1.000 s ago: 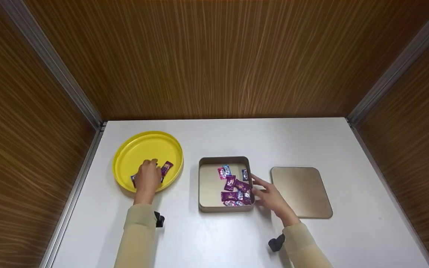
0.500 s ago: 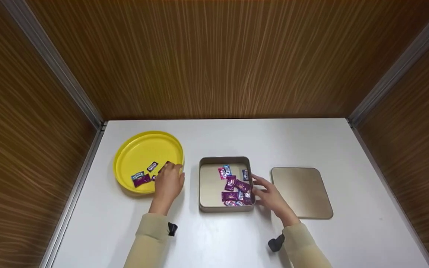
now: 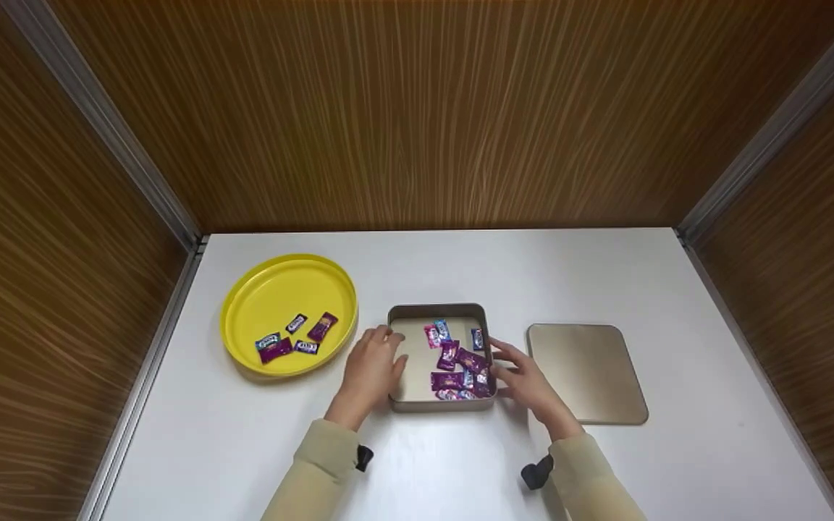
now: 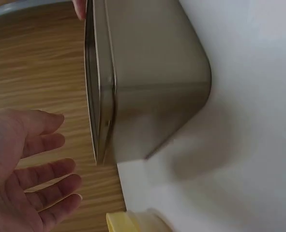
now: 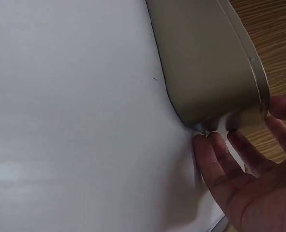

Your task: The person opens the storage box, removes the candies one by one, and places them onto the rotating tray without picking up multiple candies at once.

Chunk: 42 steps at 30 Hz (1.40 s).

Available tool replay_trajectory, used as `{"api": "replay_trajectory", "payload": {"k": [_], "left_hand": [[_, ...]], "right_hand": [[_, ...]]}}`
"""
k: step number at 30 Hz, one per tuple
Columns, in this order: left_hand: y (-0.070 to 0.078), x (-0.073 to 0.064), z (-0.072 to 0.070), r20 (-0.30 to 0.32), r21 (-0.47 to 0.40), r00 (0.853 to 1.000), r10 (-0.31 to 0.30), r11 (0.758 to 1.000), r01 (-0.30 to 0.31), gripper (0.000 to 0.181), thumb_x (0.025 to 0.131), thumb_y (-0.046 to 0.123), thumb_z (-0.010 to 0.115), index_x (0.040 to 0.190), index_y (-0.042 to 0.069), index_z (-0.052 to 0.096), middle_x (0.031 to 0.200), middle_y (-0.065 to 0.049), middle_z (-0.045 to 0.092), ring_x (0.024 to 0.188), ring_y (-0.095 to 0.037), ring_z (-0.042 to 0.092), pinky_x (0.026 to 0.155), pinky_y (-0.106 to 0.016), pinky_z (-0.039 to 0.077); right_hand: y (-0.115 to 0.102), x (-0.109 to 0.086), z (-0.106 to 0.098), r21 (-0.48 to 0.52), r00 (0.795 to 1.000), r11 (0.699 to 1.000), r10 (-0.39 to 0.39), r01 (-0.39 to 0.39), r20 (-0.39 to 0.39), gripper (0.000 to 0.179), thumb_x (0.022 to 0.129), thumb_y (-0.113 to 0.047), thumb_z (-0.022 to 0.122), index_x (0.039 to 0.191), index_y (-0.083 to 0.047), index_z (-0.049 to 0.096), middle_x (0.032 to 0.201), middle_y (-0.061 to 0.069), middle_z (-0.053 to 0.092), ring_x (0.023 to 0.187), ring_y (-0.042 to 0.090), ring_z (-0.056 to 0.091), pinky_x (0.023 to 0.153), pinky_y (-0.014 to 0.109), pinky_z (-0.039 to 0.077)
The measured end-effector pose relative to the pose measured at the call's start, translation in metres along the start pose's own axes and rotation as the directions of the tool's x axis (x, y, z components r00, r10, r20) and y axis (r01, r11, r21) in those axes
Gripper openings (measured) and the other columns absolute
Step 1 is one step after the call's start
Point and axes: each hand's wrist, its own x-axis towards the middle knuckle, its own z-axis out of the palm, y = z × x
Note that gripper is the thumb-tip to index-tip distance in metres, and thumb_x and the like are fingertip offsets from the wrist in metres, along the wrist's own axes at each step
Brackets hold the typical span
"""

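Note:
A square metal tin (image 3: 408, 362) with several wrapped candies (image 3: 447, 381) inside stands in mid-table. My left hand (image 3: 372, 365) is at the tin's left rim, fingers loosely bent. In the left wrist view, that hand (image 4: 34, 169) is apart from the tin wall (image 4: 152, 53) with no candy between its fingers. My right hand (image 3: 529, 383) rests its fingertips against the tin's right side; the right wrist view has the fingers (image 5: 249, 150) spread along the outer wall near a corner. More candies (image 3: 276, 351) lie on the round yellow tray (image 3: 283, 278) at left.
The tin's flat square lid (image 3: 587, 373) lies right of the tin, partly behind my right hand. Wood-grain panels (image 3: 431, 116) wall in the white table (image 3: 446, 470) at the back and both sides.
My left hand first shifts right across the yellow tray, uncovering candies there, then moves over to the tin's left rim. My right hand and the tin stay put.

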Motion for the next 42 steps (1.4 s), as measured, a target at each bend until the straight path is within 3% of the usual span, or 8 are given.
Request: {"api": "replay_trajectory", "payload": {"k": [5, 10, 17, 24, 29, 36, 39, 42], "left_hand": [[0.013, 0.003, 0.012, 0.049, -0.013, 0.996, 0.072, 0.997, -0.071, 0.035, 0.086, 0.022, 0.074, 0.117, 0.006, 0.068, 0.12, -0.016, 0.061, 0.11, -0.031, 0.057, 0.095, -0.041, 0.048], [0.019, 0.009, 0.016, 0.152, 0.01, 0.982, 0.116, 0.993, -0.118, 0.043, 0.088, 0.024, 0.073, 0.126, 0.007, 0.064, 0.126, -0.017, 0.058, 0.114, -0.032, 0.055, 0.098, -0.042, 0.046], [0.021, 0.019, 0.021, 0.226, 0.04, 0.968, 0.105, 0.992, -0.117, 0.042, 0.09, 0.026, 0.071, 0.126, 0.006, 0.063, 0.128, -0.017, 0.057, 0.114, -0.033, 0.055, 0.098, -0.043, 0.045], [0.021, 0.031, 0.028, 0.318, 0.074, 0.944, 0.092, 0.99, -0.121, 0.045, 0.091, 0.025, 0.069, 0.131, 0.007, 0.06, 0.131, -0.017, 0.055, 0.117, -0.032, 0.054, 0.097, -0.044, 0.047], [0.02, 0.038, 0.032, 0.39, 0.115, 0.917, 0.085, 0.983, -0.14, 0.049, 0.094, 0.024, 0.064, 0.139, 0.008, 0.054, 0.143, -0.012, 0.048, 0.128, -0.031, 0.047, 0.101, -0.046, 0.043], [0.019, 0.039, 0.041, 0.474, 0.165, 0.877, 0.08, 0.97, -0.178, 0.044, 0.1, 0.012, 0.049, 0.144, 0.013, 0.05, 0.153, -0.006, 0.039, 0.139, -0.032, 0.035, 0.107, -0.052, 0.036], [0.019, 0.039, 0.044, 0.485, 0.184, 0.872, 0.069, 0.966, -0.179, 0.046, 0.1, 0.007, 0.046, 0.144, 0.016, 0.05, 0.154, -0.003, 0.039, 0.14, -0.031, 0.034, 0.108, -0.053, 0.034], [0.02, 0.039, 0.047, 0.473, 0.205, 0.879, 0.063, 0.962, -0.179, 0.045, 0.1, 0.006, 0.046, 0.143, 0.017, 0.052, 0.152, -0.003, 0.042, 0.139, -0.031, 0.036, 0.108, -0.053, 0.034]], "right_hand": [[0.001, 0.0, 0.0, 0.0, 1.0, 1.0, -0.002, 0.002, -0.008, 0.055, 0.097, -0.007, 0.056, 0.149, -0.013, 0.042, 0.14, 0.023, 0.045, 0.119, 0.045, 0.053, 0.08, 0.046, 0.056], [0.0, 0.0, 0.001, -0.007, 1.0, 1.0, 0.004, -0.004, -0.013, 0.056, 0.096, -0.007, 0.057, 0.15, -0.013, 0.041, 0.141, 0.023, 0.044, 0.121, 0.045, 0.052, 0.081, 0.046, 0.056], [-0.017, -0.011, 0.002, -0.008, 1.0, 1.0, 0.005, -0.005, 0.004, 0.057, 0.097, -0.004, 0.054, 0.151, -0.007, 0.037, 0.143, 0.028, 0.039, 0.123, 0.048, 0.049, 0.085, 0.05, 0.054], [-0.032, -0.02, 0.004, 0.004, 1.0, 1.0, -0.005, 0.005, 0.021, 0.057, 0.096, -0.003, 0.055, 0.15, -0.005, 0.037, 0.141, 0.029, 0.041, 0.121, 0.049, 0.05, 0.086, 0.051, 0.053], [-0.023, -0.014, 0.002, 0.016, 1.0, 1.0, 0.004, -0.004, 0.022, 0.057, 0.096, -0.004, 0.055, 0.151, -0.006, 0.037, 0.142, 0.029, 0.04, 0.122, 0.048, 0.05, 0.086, 0.051, 0.053], [0.0, 0.0, 0.001, -0.01, 1.0, 1.0, 0.007, -0.007, 0.001, 0.057, 0.096, -0.007, 0.056, 0.151, -0.012, 0.039, 0.143, 0.025, 0.043, 0.122, 0.047, 0.05, 0.083, 0.049, 0.055], [0.003, 0.001, 0.001, -0.006, 1.0, 1.0, 0.002, -0.002, -0.007, 0.057, 0.096, -0.007, 0.057, 0.15, -0.015, 0.041, 0.142, 0.023, 0.044, 0.121, 0.046, 0.051, 0.082, 0.049, 0.055], [0.004, 0.001, 0.0, 0.0, 1.0, 1.0, 0.0, 0.0, -0.008, 0.057, 0.095, -0.007, 0.057, 0.149, -0.017, 0.043, 0.141, 0.022, 0.045, 0.12, 0.044, 0.052, 0.082, 0.047, 0.056]]}}
